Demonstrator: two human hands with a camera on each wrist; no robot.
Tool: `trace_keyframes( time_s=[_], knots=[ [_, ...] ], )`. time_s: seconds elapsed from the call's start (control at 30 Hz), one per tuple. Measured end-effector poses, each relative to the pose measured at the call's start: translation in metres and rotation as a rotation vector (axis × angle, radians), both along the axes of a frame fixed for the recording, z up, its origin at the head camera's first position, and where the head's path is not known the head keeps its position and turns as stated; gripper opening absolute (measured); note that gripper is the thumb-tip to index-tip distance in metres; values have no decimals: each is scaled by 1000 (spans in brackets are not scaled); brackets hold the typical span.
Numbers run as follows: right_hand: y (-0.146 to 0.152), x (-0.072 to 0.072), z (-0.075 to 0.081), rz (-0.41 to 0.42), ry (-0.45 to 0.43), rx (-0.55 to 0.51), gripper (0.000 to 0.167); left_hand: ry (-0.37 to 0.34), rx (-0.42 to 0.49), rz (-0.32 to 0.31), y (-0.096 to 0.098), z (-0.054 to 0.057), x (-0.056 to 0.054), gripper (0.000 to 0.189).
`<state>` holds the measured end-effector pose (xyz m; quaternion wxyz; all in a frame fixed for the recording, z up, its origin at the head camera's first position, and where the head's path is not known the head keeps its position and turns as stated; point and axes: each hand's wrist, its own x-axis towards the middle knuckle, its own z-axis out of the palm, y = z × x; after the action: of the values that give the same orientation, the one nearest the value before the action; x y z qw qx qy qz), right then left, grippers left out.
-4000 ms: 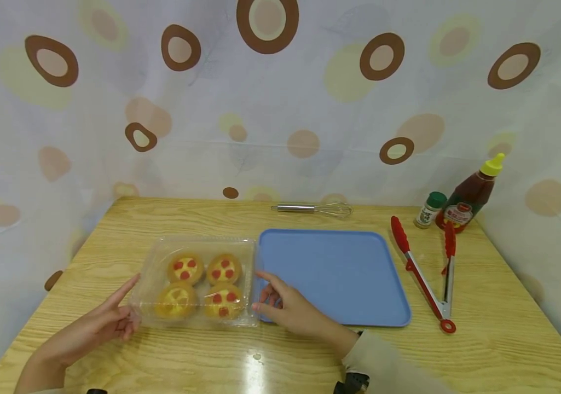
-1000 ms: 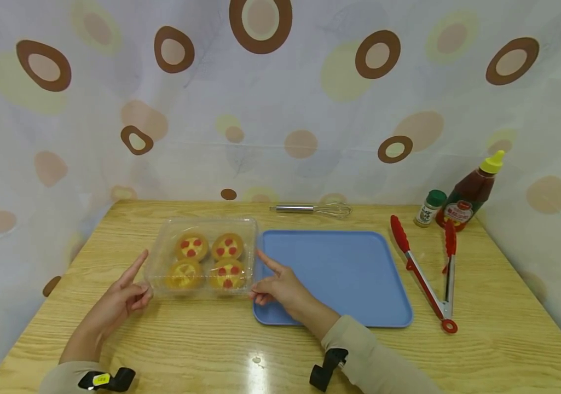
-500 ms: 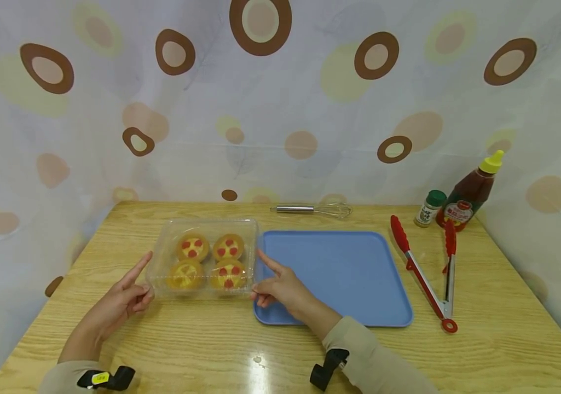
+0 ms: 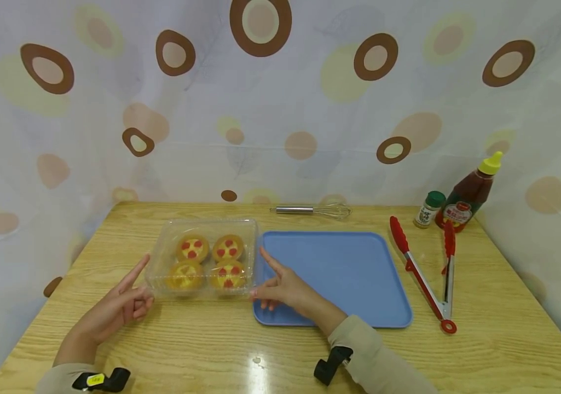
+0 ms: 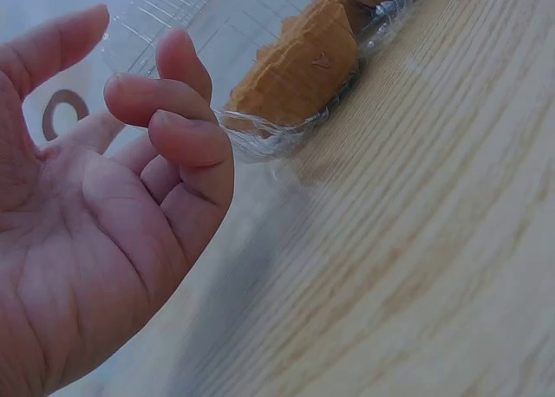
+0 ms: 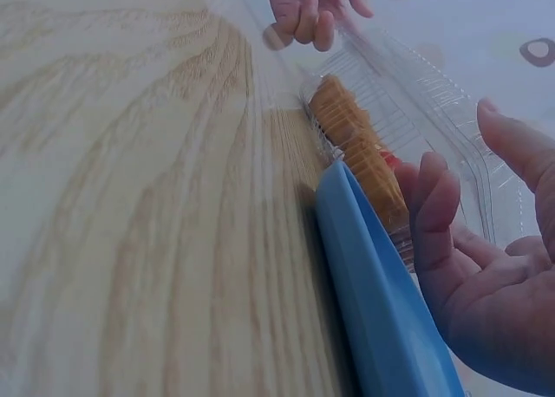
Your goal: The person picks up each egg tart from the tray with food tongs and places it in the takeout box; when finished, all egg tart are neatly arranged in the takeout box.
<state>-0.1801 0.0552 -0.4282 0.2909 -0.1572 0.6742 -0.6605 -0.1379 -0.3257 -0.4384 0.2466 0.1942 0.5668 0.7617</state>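
A clear plastic box (image 4: 162, 251), its lid down, stands on the table's left part with several small round pastries (image 4: 192, 249) topped red and yellow inside. At its left side is my left hand (image 4: 115, 309), index finger stretched out and the other fingers loosely bent. My right hand (image 4: 287, 287) lies at the box's right side, over the edge of a blue tray (image 4: 331, 273), its index finger pointing away from me. In the wrist views, the left hand (image 5: 113, 206) and right hand (image 6: 486, 267) have their fingers beside the box walls without gripping them.
To the tray's right lie red-tipped tongs (image 4: 428, 284), spread apart. A green-capped seasoning jar (image 4: 427, 210) and a sauce bottle (image 4: 469, 194) with a yellow top stand at the back right. A whisk (image 4: 310, 210) lies near the back edge, before a patterned curtain (image 4: 300, 98).
Since four seconds ago the box has moved towards the back of the table, both hands with it. Over the last second the box stays put while the right index finger shifts slightly away from it.
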Motion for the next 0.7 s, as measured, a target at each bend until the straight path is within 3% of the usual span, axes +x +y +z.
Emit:
trace_keyframes(
  time_s=[0.27,0.43,0.6,0.7],
  knots=[
    [11,-3,0,-10,1,-3,98,12,31,-34,-3,2,3,63],
    [20,-5,2,-22,21,16,99,59,25,-41,-12,5,8,62],
    [38,-7,8,-51,54,64,97,112,59,-46,-22,16,15,60],
    [55,-9,16,-59,77,82,93,190,142,-75,-29,25,18,60]
  ],
)
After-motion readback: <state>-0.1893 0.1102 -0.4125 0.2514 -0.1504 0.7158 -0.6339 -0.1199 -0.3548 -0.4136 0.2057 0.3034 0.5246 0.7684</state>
